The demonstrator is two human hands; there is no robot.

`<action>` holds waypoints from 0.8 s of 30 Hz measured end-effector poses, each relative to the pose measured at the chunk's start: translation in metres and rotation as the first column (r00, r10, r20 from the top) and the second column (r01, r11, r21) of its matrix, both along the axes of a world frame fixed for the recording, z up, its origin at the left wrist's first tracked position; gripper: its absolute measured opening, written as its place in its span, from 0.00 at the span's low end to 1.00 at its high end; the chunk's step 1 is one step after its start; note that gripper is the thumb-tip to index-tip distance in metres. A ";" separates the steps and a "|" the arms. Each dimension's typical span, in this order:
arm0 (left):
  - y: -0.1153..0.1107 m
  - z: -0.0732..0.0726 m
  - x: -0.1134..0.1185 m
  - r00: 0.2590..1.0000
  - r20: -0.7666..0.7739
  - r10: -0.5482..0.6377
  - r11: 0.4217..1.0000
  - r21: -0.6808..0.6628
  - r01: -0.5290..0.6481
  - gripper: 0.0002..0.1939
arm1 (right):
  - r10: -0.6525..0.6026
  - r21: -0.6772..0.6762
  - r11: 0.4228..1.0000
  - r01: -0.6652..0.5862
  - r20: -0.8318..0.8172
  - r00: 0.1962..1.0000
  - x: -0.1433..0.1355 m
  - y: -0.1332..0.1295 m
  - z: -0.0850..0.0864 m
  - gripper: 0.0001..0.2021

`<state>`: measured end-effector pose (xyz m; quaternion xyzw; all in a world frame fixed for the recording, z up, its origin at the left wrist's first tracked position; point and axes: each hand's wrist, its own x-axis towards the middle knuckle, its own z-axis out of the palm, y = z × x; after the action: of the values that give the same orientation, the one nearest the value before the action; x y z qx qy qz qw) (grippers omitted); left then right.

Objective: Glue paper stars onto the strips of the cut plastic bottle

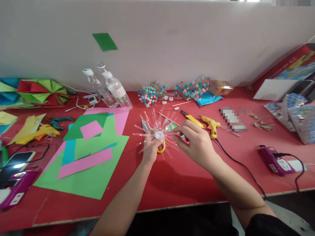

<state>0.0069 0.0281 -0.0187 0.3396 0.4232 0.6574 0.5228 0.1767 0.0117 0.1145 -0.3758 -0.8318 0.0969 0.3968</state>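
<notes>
While the strip-cut plastic piece (159, 134) is gripped by the left hand (150, 149), fingers closed round its middle, its clear strips are fanned out on all sides above the red tabletop (172, 183). Thumb and forefinger of the right hand (195, 141) are held close together at the right-side strips; whether anything is pinched can't be told. Scissors (161, 148) with a yellow handle are partly hidden beneath the piece. To the right, a yellow cutter (194, 121) and a yellow glue gun (211, 124) are laid side by side. On the far side, star-covered clusters (149, 95) are lined up by the wall. To the left, coloured paper sheets (91, 178) are overlapped, with clear bottles (118, 91) stood behind. At far right, a purple power strip (275, 160) is plugged into.
</notes>
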 end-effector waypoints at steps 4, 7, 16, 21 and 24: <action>-0.001 0.003 0.000 1.000 -0.031 0.000 1.000 0.002 0.000 0.22 | -0.005 0.027 1.000 0.004 0.031 0.999 -0.004 -0.001 -0.003 0.08; -0.003 0.008 0.002 0.999 -0.028 -0.021 1.000 0.000 0.021 0.22 | -0.028 0.046 0.999 0.025 0.056 0.998 -0.006 -0.001 -0.007 0.10; -0.007 0.008 0.003 0.991 -0.129 -0.026 0.999 0.029 0.030 0.22 | 0.032 -0.052 0.998 -0.031 0.035 0.999 -0.008 -0.001 -0.009 0.09; -0.004 0.005 0.003 0.992 -0.124 -0.001 1.000 0.028 0.004 0.24 | 0.073 -0.122 0.990 -0.067 0.039 0.997 -0.009 -0.003 -0.007 0.07; -0.003 0.007 0.004 0.994 -0.099 0.034 0.999 0.003 -0.034 0.25 | 0.055 -0.145 0.988 -0.046 0.057 0.997 -0.009 -0.001 -0.007 0.08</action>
<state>0.0108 0.0252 -0.0118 0.3649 0.4540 0.6487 0.4898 0.1680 0.0111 0.1073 -0.3849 -0.8436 0.1552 0.3407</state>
